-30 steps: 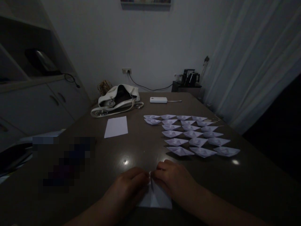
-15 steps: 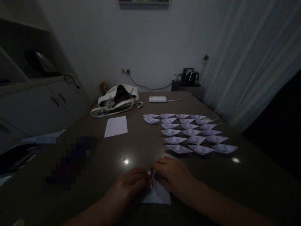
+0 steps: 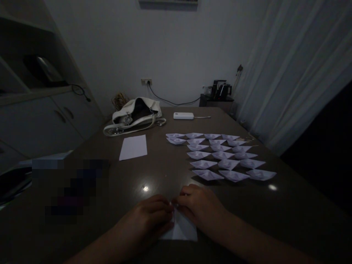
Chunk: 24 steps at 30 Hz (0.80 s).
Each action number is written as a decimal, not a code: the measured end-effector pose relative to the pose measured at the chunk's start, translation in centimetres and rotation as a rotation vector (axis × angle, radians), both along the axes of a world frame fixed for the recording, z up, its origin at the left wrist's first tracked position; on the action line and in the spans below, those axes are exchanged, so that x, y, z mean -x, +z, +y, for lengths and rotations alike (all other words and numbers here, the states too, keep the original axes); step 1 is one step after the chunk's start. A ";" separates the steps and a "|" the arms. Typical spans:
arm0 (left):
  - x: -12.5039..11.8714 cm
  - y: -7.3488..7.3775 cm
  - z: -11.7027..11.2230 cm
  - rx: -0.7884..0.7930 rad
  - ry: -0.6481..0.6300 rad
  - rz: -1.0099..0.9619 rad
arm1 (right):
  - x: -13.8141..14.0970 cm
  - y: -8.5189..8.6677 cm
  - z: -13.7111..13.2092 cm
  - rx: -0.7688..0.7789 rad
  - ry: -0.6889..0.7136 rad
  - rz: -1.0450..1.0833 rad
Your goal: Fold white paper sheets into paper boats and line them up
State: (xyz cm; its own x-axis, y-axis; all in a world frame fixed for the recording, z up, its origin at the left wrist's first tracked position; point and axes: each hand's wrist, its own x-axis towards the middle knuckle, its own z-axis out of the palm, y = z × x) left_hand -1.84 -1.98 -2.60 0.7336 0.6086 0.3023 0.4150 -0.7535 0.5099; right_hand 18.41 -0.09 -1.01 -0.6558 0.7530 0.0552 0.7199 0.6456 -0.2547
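Note:
A folded sheet of white paper (image 3: 183, 228) lies on the table at the near middle, its top narrowing toward my fingers and its lower edge wide. My left hand (image 3: 150, 217) is closed on its left side, fingers bent over the fold near the tip. From the right, my right hand (image 3: 200, 204) pinches the paper at the top, fingertips almost meeting those of the left. The hands hide part of the folds. Beyond my right hand stand several white folded paper boats (image 3: 206, 174) in rows.
A flat white paper stack or sheet (image 3: 133, 147) lies left of the boats. Farther back are a white handbag (image 3: 137, 115) and a white power bank (image 3: 183, 116) with a short cable. A blurred patch (image 3: 77, 190) covers something on the left of the brown table (image 3: 162, 172).
My right fingertips have shifted slightly left toward the paper's top, closer to the left hand. The flap standing between the fingers now looks flatter. The whole view has moved slightly.

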 end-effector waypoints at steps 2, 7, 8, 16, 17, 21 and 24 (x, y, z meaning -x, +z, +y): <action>0.0 0.0 0.1 0.001 -0.006 -0.002 | 0.0 -0.1 0.1 -0.013 0.004 0.007; 0.1 0.2 0.2 -0.011 -0.029 -0.017 | 0.1 0.3 0.0 0.008 -0.003 -0.010; 0.1 0.2 0.3 -0.012 -0.032 -0.015 | 0.1 0.4 0.0 0.023 -0.014 -0.016; 0.2 -0.1 0.4 -0.031 -0.056 -0.034 | 0.3 0.7 -0.1 0.091 -0.036 -0.029; 0.2 -0.1 0.4 -0.036 -0.058 -0.044 | 0.3 0.7 -0.1 0.093 -0.037 -0.022; 0.2 -0.3 0.4 -0.038 -0.064 -0.031 | 0.1 0.6 -0.2 0.095 -0.047 0.040; 0.3 -0.3 0.5 -0.036 -0.068 -0.017 | -0.1 0.6 -0.1 0.108 -0.051 0.086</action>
